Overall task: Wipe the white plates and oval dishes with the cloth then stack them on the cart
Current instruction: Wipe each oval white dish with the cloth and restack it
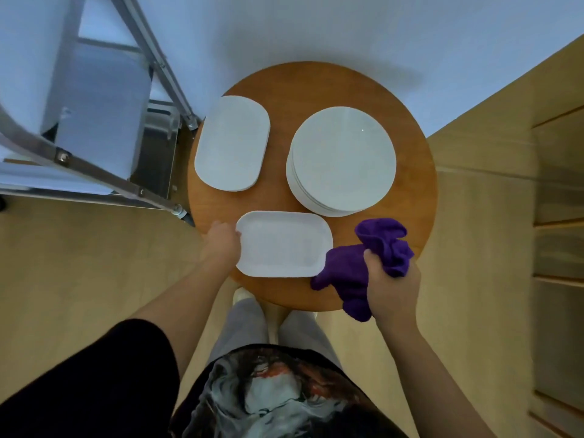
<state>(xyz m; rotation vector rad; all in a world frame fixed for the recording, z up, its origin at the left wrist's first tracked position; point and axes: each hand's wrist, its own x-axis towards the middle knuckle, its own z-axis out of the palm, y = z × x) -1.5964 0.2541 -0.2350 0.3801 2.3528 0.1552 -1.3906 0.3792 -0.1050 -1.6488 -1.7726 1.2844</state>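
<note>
A single white oval dish (282,245) lies at the near edge of the round wooden table (410,128). My left hand (222,240) grips the dish by its left rim. My right hand (392,286) holds a bunched purple cloth (363,263) just right of the dish, with part of the cloth hanging over the table edge. A stack of white oval dishes (232,143) sits at the far left of the table. A stack of round white plates (343,159) stands at the far right.
A metal cart (94,172) with angled frame bars stands to the left of the table, holding white things on its shelves. Wooden floor surrounds the table, and wooden panelling (556,200) runs along the right. My legs stand close against the table's near edge.
</note>
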